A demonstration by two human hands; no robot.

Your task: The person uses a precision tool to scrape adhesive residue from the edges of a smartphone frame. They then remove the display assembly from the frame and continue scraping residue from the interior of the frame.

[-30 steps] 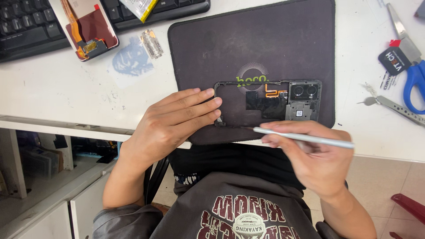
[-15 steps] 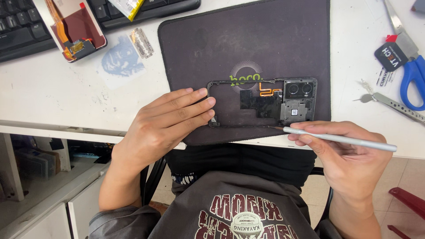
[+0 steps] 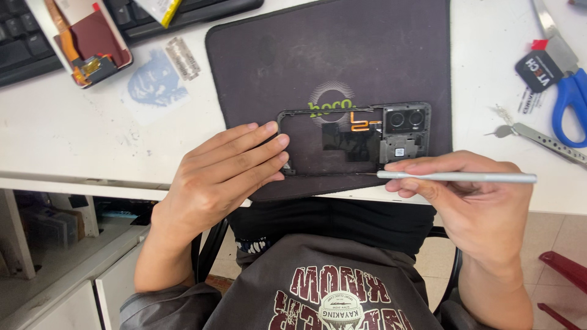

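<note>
A black phone frame (image 3: 354, 139) with a camera module and an orange flex cable lies on a dark work mat (image 3: 330, 61). My left hand (image 3: 223, 174) rests flat on the mat, its fingertips pressing the frame's left end. My right hand (image 3: 474, 195) grips a thin silver tool (image 3: 458, 177) held level, with its tip at the frame's near edge below the camera module.
A black keyboard (image 3: 24, 36) lies at the back left, with a phone part (image 3: 85, 43) holding orange flex on it. A razor blade (image 3: 182, 58) lies beside the mat. Blue scissors (image 3: 568, 98) and metal tweezers (image 3: 544, 139) lie at the right. The table edge runs just below my hands.
My right hand and the silver tool have shifted: the tip has come in against the frame's near edge. My left hand stays on the frame's left end.
</note>
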